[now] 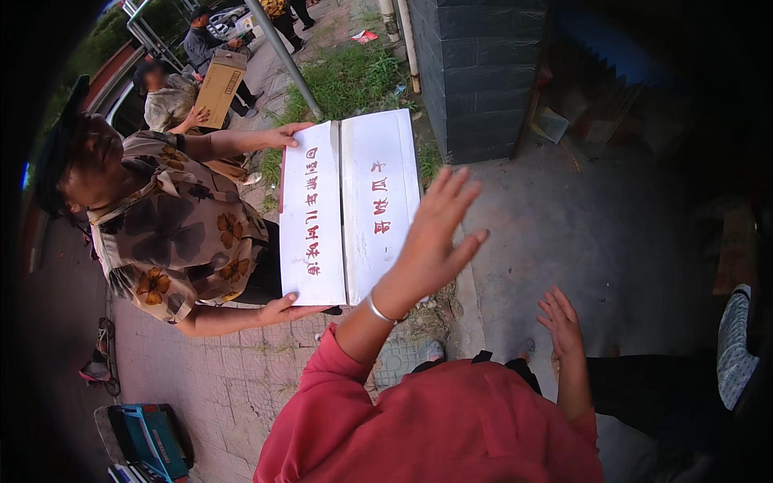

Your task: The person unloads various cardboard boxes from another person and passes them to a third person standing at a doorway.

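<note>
My left hand (pixel 432 240), with a silver bangle at the wrist, reaches out in front of me with its fingers stretched and apart. Nothing is in it. It overlaps the right edge of a flat white cardboard box (pixel 366 274); whether it touches the box I cannot tell. Red handwriting runs over the box's top, and a dark seam parts its two flaps. Another person in a flowered shirt grips the box by two opposite ends, one hand (pixel 288 135) at the far end and the other (pixel 291 311) at the near end. My right hand (pixel 563 324) is raised at my right side, empty, fingers spread.
Behind that person, someone carries a brown carton (pixel 222 90). A slanted metal pole (pixel 283 56) rises from the grass (pixel 346 84), beside a dark tiled pillar (pixel 483 80). A teal bag (pixel 157 441) sits on the paving at lower left. A patterned sleeve (pixel 734 350) shows at far right.
</note>
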### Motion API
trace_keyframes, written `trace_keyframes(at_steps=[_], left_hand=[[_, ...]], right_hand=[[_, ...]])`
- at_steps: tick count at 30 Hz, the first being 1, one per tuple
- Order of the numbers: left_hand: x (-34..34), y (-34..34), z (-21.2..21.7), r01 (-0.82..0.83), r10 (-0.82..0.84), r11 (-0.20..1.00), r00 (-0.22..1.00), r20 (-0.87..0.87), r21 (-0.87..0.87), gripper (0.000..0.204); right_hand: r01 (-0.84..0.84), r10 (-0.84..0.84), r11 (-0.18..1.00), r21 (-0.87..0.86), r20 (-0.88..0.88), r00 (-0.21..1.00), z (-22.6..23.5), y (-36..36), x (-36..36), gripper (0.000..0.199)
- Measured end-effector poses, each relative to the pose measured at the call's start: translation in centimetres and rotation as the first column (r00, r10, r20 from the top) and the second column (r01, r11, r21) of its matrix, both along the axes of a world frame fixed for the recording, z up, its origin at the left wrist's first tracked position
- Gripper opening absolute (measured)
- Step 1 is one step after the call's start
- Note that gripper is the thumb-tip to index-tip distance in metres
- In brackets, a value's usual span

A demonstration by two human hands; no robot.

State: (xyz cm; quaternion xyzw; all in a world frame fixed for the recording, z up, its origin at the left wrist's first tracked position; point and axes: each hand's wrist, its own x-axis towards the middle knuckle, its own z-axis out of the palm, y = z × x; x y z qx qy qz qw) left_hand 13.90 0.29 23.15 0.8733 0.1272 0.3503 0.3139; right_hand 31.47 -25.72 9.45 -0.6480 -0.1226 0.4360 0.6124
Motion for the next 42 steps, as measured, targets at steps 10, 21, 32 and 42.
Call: trace_keyframes(at_steps=[10, 21, 32, 42], left_hand=[[-25.5, 12.8, -11.2, -0.575, 0.186, 0.309, 0.818, -0.545, -0.758, 0.054], [-16.0, 9.2, -8.2, -0.234, 0.003, 0.572, 0.959, -0.284, -0.786, 0.037], [9.2, 1.5, -8.4, 0.312, -0.571, 0.499, 0.820, -0.036, -0.808, 0.051], [24.5, -7.9, -7.7, 0.489, -0.829, 0.276, 0.557, 0.053, -0.827, 0.051]], right_hand=[[-0.593, 0.578, 0.786, 0.174, 0.132, 0.805, 0.7, 20.5, -10.5, 0.086], [-0.441, 0.385, 0.856, 0.269, 0.237, 0.892, 5.2, 14.3, -4.5, 0.085], [0.246, -0.256, 0.949, 0.196, 0.029, 0.966, 3.7, -6.8, 2.3, 0.080], [0.615, -0.645, 0.737, 0.281, 0.020, 0.764, 2.3, -17.5, 3.0, 0.070]])
